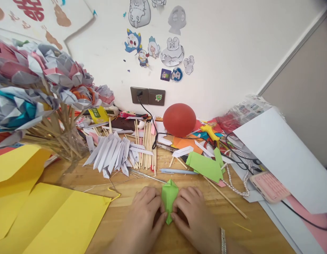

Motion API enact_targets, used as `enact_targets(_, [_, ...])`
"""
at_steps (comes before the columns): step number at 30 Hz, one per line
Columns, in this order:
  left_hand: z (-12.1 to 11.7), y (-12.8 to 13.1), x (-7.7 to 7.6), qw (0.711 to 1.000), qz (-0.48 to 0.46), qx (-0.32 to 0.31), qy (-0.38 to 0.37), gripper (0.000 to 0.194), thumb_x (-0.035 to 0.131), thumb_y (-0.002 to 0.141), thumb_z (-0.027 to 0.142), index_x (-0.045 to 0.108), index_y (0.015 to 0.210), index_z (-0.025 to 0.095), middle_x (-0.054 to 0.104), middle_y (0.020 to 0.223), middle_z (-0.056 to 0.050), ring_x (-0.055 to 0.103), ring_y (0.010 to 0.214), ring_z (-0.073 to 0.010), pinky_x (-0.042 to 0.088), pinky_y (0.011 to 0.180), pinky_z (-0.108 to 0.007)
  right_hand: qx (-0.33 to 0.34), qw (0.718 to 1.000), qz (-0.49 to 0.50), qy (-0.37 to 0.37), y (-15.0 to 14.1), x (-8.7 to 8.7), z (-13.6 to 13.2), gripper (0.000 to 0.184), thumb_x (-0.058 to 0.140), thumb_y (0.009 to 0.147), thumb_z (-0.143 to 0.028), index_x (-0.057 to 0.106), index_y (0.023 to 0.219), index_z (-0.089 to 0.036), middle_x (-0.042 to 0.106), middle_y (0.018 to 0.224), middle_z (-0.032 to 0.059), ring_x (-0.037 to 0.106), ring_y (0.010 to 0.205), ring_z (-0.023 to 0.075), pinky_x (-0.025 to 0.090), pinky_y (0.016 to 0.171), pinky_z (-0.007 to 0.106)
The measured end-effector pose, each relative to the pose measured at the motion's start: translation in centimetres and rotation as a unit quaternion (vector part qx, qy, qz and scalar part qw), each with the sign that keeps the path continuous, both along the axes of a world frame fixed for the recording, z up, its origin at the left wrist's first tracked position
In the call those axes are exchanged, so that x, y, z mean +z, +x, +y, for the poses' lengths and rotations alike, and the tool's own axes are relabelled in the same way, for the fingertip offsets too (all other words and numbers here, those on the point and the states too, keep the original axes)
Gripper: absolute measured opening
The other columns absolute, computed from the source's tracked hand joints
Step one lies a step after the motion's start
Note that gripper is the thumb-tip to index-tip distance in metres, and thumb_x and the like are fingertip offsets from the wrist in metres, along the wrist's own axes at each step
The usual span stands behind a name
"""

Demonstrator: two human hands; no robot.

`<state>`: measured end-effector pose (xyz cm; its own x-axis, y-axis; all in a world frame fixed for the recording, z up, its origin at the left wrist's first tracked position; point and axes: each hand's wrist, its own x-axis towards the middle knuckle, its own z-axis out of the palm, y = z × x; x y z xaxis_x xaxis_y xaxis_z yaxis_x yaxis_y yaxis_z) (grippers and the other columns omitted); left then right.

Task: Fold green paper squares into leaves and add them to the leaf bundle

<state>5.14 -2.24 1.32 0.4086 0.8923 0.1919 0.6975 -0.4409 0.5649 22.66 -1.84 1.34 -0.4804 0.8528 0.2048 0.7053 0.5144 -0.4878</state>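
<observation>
A small folded piece of green paper (170, 197) lies on the wooden table between my hands, its two ends folded to points. My left hand (146, 211) pinches its left edge near the lower end, thumb and fingers together. From the other side my right hand (191, 213) pinches the lower right edge in the same way. The thumbs almost meet over the lower tip. Just above the paper's upper tip lies the end of a thin metal tool (150, 177). A pale blue pen (178, 171) rests farther back.
Yellow paper sheets (60, 218) cover the left side, below a vase of paper flowers (65, 70). Behind stand folded white strips (110, 153), wooden sticks (147, 148), a red balloon (179, 120) and a yellow glue gun (209, 132). Green paper pieces (206, 165) and a pink keypad (269, 186) sit right.
</observation>
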Motion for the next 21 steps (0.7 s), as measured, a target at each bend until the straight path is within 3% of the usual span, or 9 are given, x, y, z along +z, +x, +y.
enact_targets(8, [0.01, 0.05, -0.61, 1.000, 0.006, 0.003, 0.014, 0.014, 0.052, 0.073, 0.006, 0.047, 0.071, 0.019, 0.053, 0.081, -0.002, 0.049, 0.081, -0.0206, 0.041, 0.069, -0.032, 0.008, 0.999, 0.038, 0.029, -0.22, -0.15, -0.07, 0.015, 0.060, 0.079, -0.025, 0.048, 0.073, -0.018, 0.051, 0.077, 0.0006, 0.046, 0.075, 0.0197, 0.030, 0.070, 0.035])
enact_targets(14, [-0.09, 0.02, -0.34, 1.000, 0.001, 0.008, -0.004, 0.015, 0.052, 0.074, 0.007, 0.046, 0.070, 0.020, 0.052, 0.082, -0.002, 0.048, 0.082, -0.0206, 0.041, 0.070, -0.032, 0.007, 0.998, 0.038, 0.043, -0.60, -0.33, -0.10, 0.027, 0.045, 0.089, -0.040, 0.044, 0.072, -0.018, 0.049, 0.075, 0.0012, 0.043, 0.072, 0.0198, 0.029, 0.067, 0.035])
enact_targets(21, [-0.03, -0.09, -0.02, 1.000, -0.007, 0.011, -0.010, 0.011, 0.050, 0.078, 0.011, 0.048, 0.072, 0.020, 0.051, 0.092, -0.003, 0.048, 0.089, -0.0211, 0.042, 0.076, -0.035, 0.005, 1.000, -0.024, 0.010, -0.66, 0.13, -0.19, 0.021, 0.057, 0.083, -0.036, 0.047, 0.075, -0.019, 0.051, 0.081, 0.0018, 0.043, 0.076, 0.0211, 0.030, 0.072, 0.038])
